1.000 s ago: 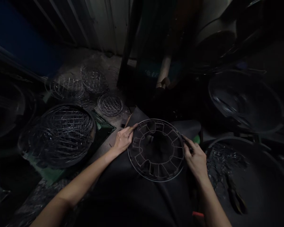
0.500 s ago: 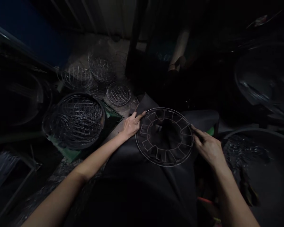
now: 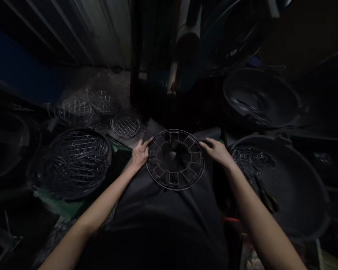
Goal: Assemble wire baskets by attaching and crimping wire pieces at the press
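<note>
A round wire frame [image 3: 176, 189], with a double outer ring and a band of bent wire loops inside, sits in front of me over dark sheet material [image 3: 146, 210]. My left hand [image 3: 140, 154] is closed on its left rim, index finger stretched along the wire. At the upper right rim, my right hand [image 3: 216, 150] pinches the ring between thumb and fingers. The frame lies almost flat, and the dark sheet shows through its open centre.
On the left, a black basin [image 3: 109, 153] is heaped with wire pieces. Round wire racks [image 3: 125, 125] lie on the floor behind it. At right stands a large dark basin [image 3: 301, 187] with small wire parts [image 3: 250, 159] and pliers [image 3: 267, 197]; another basin [image 3: 287, 90] is farther back.
The view has swung right, so the surroundings appear farther left. My right hand has shifted up along the rim, from the right side to the upper right. Both hands still hold the frame.
</note>
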Demonstrator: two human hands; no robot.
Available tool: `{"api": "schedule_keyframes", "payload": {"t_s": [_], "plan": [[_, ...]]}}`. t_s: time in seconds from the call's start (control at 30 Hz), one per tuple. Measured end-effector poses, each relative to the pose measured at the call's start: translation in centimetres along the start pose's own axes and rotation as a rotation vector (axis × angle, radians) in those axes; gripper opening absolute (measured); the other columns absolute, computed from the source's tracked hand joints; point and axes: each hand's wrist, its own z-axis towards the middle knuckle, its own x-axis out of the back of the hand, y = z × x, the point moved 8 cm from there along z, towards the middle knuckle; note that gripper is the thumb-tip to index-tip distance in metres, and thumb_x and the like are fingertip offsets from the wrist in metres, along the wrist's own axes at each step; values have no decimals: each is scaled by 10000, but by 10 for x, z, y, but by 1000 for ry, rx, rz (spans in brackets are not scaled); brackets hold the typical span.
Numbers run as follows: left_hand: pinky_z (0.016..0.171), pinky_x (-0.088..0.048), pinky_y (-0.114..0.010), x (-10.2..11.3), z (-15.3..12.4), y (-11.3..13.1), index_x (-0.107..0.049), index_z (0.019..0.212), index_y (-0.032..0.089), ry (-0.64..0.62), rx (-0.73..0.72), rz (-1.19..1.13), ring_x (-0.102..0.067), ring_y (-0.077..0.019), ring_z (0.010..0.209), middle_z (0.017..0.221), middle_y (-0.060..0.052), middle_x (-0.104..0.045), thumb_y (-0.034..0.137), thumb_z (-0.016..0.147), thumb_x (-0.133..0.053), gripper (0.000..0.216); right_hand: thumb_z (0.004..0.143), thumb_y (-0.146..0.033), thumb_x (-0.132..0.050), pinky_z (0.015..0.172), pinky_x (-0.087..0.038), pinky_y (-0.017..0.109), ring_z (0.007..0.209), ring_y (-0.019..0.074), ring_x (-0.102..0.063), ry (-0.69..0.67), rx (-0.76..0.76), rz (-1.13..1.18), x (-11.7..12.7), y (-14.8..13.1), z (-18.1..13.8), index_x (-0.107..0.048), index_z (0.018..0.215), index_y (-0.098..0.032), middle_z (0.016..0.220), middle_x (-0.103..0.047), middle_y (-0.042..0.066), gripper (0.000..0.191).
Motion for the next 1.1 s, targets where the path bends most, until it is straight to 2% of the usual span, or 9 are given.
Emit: {"api": "schedule_keyframes", "payload": {"t_s": [0.1, 0.23, 0.4, 0.5, 0.57, 0.7, 0.8, 0.93, 1.1], "plan": [[708, -428, -216, 0, -1, 2, -542, 1269, 258, 12, -1, 3, -517, -124, 735, 875, -30, -492, 150, 872, -358, 451, 847, -431, -498, 884, -461, 370, 968, 235, -614, -97, 11, 170, -7, -8, 24, -669, 1013, -189, 1002, -686, 60, 340], [720, -437, -223, 4, -3, -1, -553, 1257, 241, 21, 0, -63, -524, -122, 745, 883, -34, -509, 155, 879, -360, 433, 775, -570, -561, 708, -527, 338, 744, 209, -644, -355, -49, 458, -25, -22, 38, -682, 916, -173, 787, -695, 37, 439], [883, -442, -287, 39, 26, 10, -519, 1271, 204, 59, -6, -332, -561, -154, 951, 1064, -65, -583, 345, 903, -439, 402, 689, -582, -671, 692, -526, 292, 755, 186, -647, -390, -83, 591, -13, -46, 31, -679, 943, -176, 848, -697, 43, 479], [982, -398, -324, 47, 61, 42, -402, 1365, 187, -181, -94, -495, -555, -185, 1086, 1206, -81, -595, 445, 854, -525, 585, 690, -585, -675, 719, -527, 305, 785, 197, -650, -392, -54, 563, -1, -64, 25, -689, 942, -188, 877, -698, 49, 470], [987, -397, -322, 39, 75, 66, -548, 1244, 173, -446, -145, -528, -572, -201, 1089, 1158, -70, -640, 481, 833, -543, 514, 690, -581, -678, 721, -525, 304, 784, 199, -650, -379, -39, 534, 5, -73, 22, -696, 911, -191, 862, -699, 47, 449], [685, -499, -240, 28, 75, 90, -658, 1022, 113, -712, -75, -706, -661, -152, 749, 876, -71, -713, 484, 859, -499, 436, 687, -579, -676, 671, -513, 282, 732, 188, -637, -360, -30, 502, 14, -82, 13, -695, 839, -186, 794, -690, 34, 421], [486, -416, -175, 26, 68, 93, -653, 924, 88, -739, -14, -790, -569, -71, 485, 732, -58, -694, 462, 872, -490, 411, 696, -581, -665, 617, -500, 267, 665, 169, -616, -347, -17, 501, 18, -84, 8, -684, 812, -178, 744, -674, 26, 420], [390, -337, -151, 19, 68, 85, -625, 839, 104, -794, 80, -834, -475, -42, 392, 605, -14, -641, 460, 815, -583, 359, 674, -586, -686, 638, -504, 275, 673, 173, -616, -294, -11, 522, 13, -82, 11, -683, 802, -166, 745, -674, 33, 440], [321, -242, -151, 11, 77, 63, -569, 763, 136, -718, 171, -924, -379, -40, 317, 426, 47, -509, 499, 753, -641, 370, 715, -627, -630, 861, -491, 373, 914, 228, -631, -158, 4, 674, 0, -59, 1, -688, 1010, -181, 974, -693, 61, 538]]}}
